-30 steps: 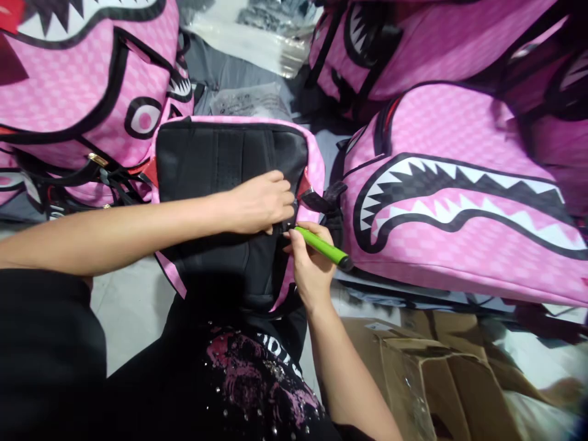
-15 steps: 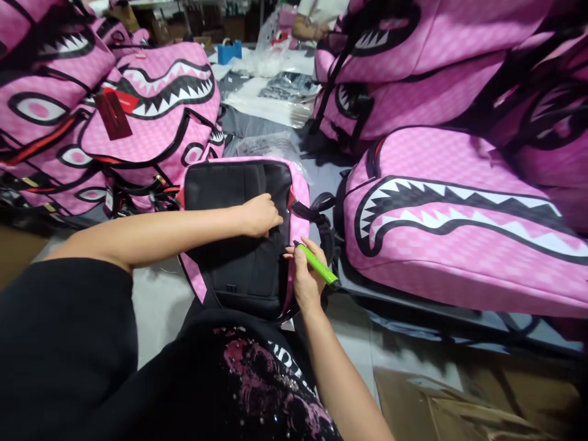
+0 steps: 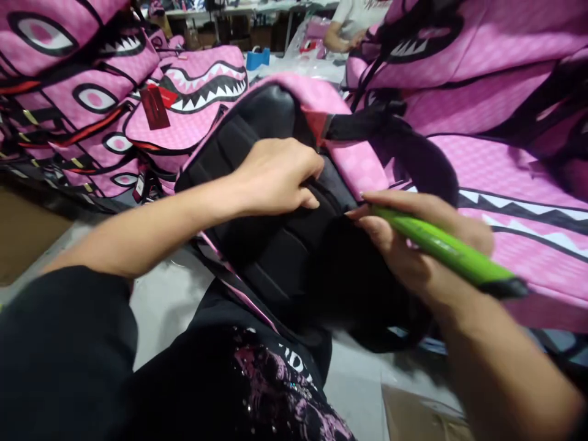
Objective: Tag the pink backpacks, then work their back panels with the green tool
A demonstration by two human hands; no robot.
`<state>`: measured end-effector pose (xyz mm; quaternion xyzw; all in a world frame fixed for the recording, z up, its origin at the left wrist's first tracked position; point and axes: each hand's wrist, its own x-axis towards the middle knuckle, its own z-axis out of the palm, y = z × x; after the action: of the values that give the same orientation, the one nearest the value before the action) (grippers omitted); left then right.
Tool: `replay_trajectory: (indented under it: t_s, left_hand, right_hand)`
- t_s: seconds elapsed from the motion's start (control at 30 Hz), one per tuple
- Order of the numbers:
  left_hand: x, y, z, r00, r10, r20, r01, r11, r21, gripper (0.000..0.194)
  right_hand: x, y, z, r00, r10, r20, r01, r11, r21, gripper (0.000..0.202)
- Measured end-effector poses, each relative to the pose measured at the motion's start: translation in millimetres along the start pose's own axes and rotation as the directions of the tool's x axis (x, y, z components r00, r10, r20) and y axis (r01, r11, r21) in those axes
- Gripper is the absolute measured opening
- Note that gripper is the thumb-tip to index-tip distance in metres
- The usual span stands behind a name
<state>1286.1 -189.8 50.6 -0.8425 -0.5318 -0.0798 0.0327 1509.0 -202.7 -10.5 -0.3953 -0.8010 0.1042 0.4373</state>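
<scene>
A pink bag with a black padded back panel [image 3: 261, 245] is tilted up in front of me, its black strap [image 3: 408, 141] hanging over the right side. My left hand [image 3: 285, 174] is closed against the black panel near the red strap tab [image 3: 316, 125]; what its fingers hold, if anything, is hidden. In my right hand [image 3: 413, 245] lies a green pen-like tool [image 3: 445, 248] with a dark end. The fingertips of that hand touch the bag's pink right edge.
Stacked pink bags [image 3: 92, 98] stand at the left, one with a red tag [image 3: 155, 107]. More pink bags [image 3: 487, 92] are piled at the right. Farther back are a blue object [image 3: 258, 58] and another person's arm [image 3: 335, 38]. Cardboard [image 3: 418, 413] lies below right.
The bag has been lifted and tilted, and appears closer. Both hands have risen with it, my right hand moving further right with the green tool. The view has shifted as well.
</scene>
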Motion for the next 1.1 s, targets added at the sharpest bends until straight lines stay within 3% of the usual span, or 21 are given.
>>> replay_trajectory:
  t_s: [0.1,0.17,0.23,0.3,0.4,0.47,0.5,0.53,0.6,0.7,0.87,1.0,1.1]
  left_hand:
    - [-14,6,39.4,0.993,-0.064,0.095,0.081,0.980,-0.184,0.033]
    - [-23,7,68.8,0.970,-0.025,0.244,0.097,0.952,-0.290,0.032]
    - [-31,5,87.2,0.945,0.039,0.324,0.079,0.937,-0.341,0.031]
    - [-36,-1,90.1,0.946,0.105,0.306,0.001,0.944,-0.330,0.030]
    - [-37,-18,77.5,0.987,0.137,0.089,-0.116,0.971,-0.209,0.027]
    - [-33,-33,71.5,0.993,0.056,-0.102,-0.069,0.989,-0.130,0.027]
    - [-29,-41,71.7,0.990,0.019,-0.141,-0.036,0.993,-0.116,0.038]
    - [-25,-48,74.2,0.992,0.002,-0.127,-0.016,0.994,-0.110,0.054]
    - [-13,-58,84.6,1.000,0.026,0.007,-0.026,0.995,-0.098,0.084]
    - [4,-64,105.1,0.991,0.046,0.126,-0.038,0.997,-0.061,0.098]
    - [17,-58,128.8,0.990,0.091,0.107,-0.086,0.995,-0.052,0.100]
    - [12,-52,135.4,0.987,0.148,0.065,-0.147,0.989,-0.014,0.120]
    - [12,-48,140.4,0.976,0.215,0.043,-0.216,0.976,0.035,0.120]
  right_hand:
    - [5,17,-4,0.994,0.003,0.111,0.004,0.998,-0.066,0.025]
    - [-7,28,8,0.989,-0.001,0.150,0.007,0.999,-0.039,0.025]
    - [-25,35,28,0.989,-0.070,0.128,0.070,0.998,0.004,0.025]
    - [-40,37,48,0.985,-0.157,0.071,0.159,0.987,-0.011,0.028]
    - [-44,33,75,0.964,-0.267,-0.010,0.266,0.963,-0.052,0.034]
    - [-37,30,89,0.953,-0.303,-0.034,0.300,0.952,-0.060,0.037]
    - [-32,29,95,0.950,-0.310,-0.039,0.307,0.949,-0.065,0.038]
    - [-29,28,100,0.949,-0.314,-0.032,0.311,0.948,-0.072,0.038]
    - [-26,26,106,0.947,-0.321,-0.009,0.320,0.945,-0.062,0.039]
    - [-36,23,109,0.948,-0.318,0.031,0.318,0.948,0.012,0.040]
    - [-60,32,104,0.963,-0.242,0.117,0.240,0.970,0.030,0.040]
    - [-57,44,101,0.982,-0.138,0.131,0.126,0.987,0.095,0.035]
    - [-51,48,105,0.990,-0.071,0.126,0.054,0.990,0.133,0.034]
